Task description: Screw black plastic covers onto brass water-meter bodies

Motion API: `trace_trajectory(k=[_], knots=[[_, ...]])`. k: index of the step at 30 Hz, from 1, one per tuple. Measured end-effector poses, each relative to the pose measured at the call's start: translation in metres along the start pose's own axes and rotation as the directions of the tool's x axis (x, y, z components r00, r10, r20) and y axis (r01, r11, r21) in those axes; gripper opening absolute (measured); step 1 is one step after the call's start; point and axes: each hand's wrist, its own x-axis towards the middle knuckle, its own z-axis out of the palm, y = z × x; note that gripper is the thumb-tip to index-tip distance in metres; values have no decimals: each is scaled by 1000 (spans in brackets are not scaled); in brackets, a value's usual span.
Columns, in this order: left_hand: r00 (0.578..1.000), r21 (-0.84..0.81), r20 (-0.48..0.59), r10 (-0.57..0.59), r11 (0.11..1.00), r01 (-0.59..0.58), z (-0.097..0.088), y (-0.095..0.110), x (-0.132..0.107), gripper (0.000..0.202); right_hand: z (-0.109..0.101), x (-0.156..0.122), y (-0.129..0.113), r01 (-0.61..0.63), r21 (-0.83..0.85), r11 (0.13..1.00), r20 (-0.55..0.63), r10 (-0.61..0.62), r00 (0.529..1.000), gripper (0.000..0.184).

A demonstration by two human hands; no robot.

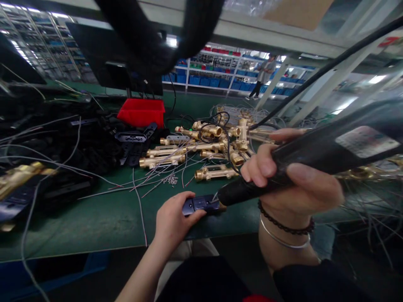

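Head camera looks forward and down, close over the workbench [103, 218].

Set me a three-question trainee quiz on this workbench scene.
1. True or false: the right hand grips the black electric screwdriver.
2. What colour is the rectangular plastic bin at the back, left of the brass pipe fittings? A blue, B red, C yellow.
3. Fill in: the left hand holds the dark flat plastic part on the ____ table.
Key: 1 true; 2 B; 3 green.
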Motion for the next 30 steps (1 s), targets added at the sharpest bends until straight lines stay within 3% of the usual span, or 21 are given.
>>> trace_trajectory(k=[2, 7, 17, 24, 26, 30], knots=[[1000, -1, 1, 5, 1000, -5, 0, 0, 0, 30, 1, 2, 9, 3, -22, 1000, -38, -4, 999, 25], [1000, 5, -8, 12, 1000, -12, -2, 3, 0, 28, -1, 3, 30, -59, -33, 998, 8, 59, 998, 26], [1000, 19, 8, 5, 1000, -5, -2, 2, -1, 27, 5, 6, 33, -181, -17, 983, 137, 181, 974, 24], [1000, 25, 11, 2, 1000, -2, -3, 3, 0, 28, -2, 8, 39, -225, 46, 973, 286, 202, 937, 47], [1000, 25, 21, 0, 1000, -1, -4, 3, 0, 29, 2, 10, 33, -222, 3, 975, 285, 212, 935, 40], [999, 22, 36, 18, 1000, -19, -4, 4, 1, 32, 17, 12, 17, -107, 22, 994, 177, 102, 979, 28]])
